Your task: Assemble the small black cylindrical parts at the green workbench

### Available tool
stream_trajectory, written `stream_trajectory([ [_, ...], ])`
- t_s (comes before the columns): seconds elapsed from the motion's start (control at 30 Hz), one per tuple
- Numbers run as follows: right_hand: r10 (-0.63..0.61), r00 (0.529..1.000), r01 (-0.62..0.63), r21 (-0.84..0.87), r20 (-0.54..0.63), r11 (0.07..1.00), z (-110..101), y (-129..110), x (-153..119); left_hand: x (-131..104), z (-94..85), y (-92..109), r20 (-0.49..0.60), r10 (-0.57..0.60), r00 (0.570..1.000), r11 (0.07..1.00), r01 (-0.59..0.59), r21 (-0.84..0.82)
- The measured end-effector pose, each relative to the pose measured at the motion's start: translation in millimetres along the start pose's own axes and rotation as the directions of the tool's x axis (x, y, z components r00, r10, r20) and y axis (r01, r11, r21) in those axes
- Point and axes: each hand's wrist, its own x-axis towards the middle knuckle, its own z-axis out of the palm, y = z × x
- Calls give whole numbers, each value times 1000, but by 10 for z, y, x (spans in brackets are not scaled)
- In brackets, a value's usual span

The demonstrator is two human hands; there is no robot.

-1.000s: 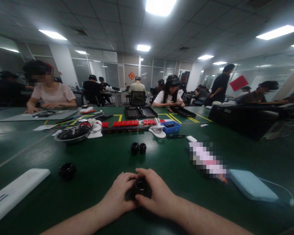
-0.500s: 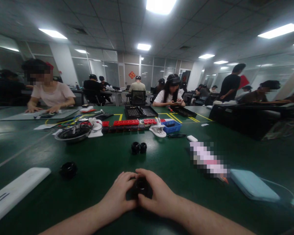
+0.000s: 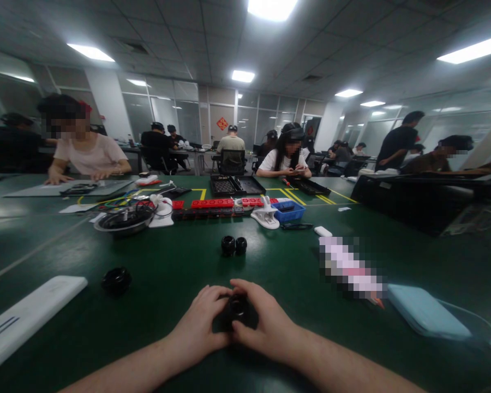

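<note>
My left hand [image 3: 207, 319] and my right hand [image 3: 264, 316] meet close in front of me, fingers and thumbs curved round a small black ring-shaped part [image 3: 238, 305]. Both hands are closed about it, and it is partly hidden between them. Its round opening faces up, but the dark shadow hides finer detail. Beyond my fingertips, a pair of glossy black ribbed ring-shaped parts [image 3: 228, 245] sits side by side on the green table [image 3: 167, 262]. A larger black ring-shaped part [image 3: 117, 280] lies off to the left.
A white bar [image 3: 33, 322] lies at left, a light-blue box [image 3: 429, 311] with a cable at right. Further back are a metal bowl [image 3: 125, 221], red strips [image 3: 211, 203], a white clip [image 3: 265, 214] and a blue basket [image 3: 288, 210]. People sit across the table.
The view has shifted slightly. My hands stay round the black part in nearly the same pose. A standing person in the background at right leans further forward.
</note>
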Motion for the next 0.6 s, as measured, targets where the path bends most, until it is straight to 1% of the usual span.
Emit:
stream_trajectory([
  [0.07, -44, 999, 43, 18, 32, 999, -8, -16, -7, 0, -5, -9, 3, 5, 1000, 1000, -5, -11],
  [0.13, -53, 997, 52, 18, 60, 998, -13, -27, -1, 4, -5, -23, 16, 10, 1000, 1000, -10, -15],
  [0.23, 18, 999, -17, -12, 30, 1000, -9, -23, 22, 11, 6, -38, 28, 22, 999, 1000, -22, -2],
  [0.33, 90, 996, -90, -17, -16, 996, 2, -1, 36, 11, 20, -35, 6, 24, 1000, 1000, -24, 17],
  [0.4, 68, 997, -67, 3, -31, 998, 7, 17, 32, 6, 23, -30, -5, 16, 1000, 1000, -16, 18],
  [0.5, -18, 997, 21, 39, -70, 999, 2, 35, 10, 2, 19, -26, 0, 21, 1000, 1000, -21, 10],
  [0.57, -60, 996, 63, 56, -66, 996, -6, 34, -5, 3, 15, -28, 2, 27, 1000, 1000, -27, 3],
  [0.6, -76, 996, 79, 60, -45, 995, -10, 29, -10, 5, 14, -30, 4, 28, 1000, 1000, -28, 1],
])
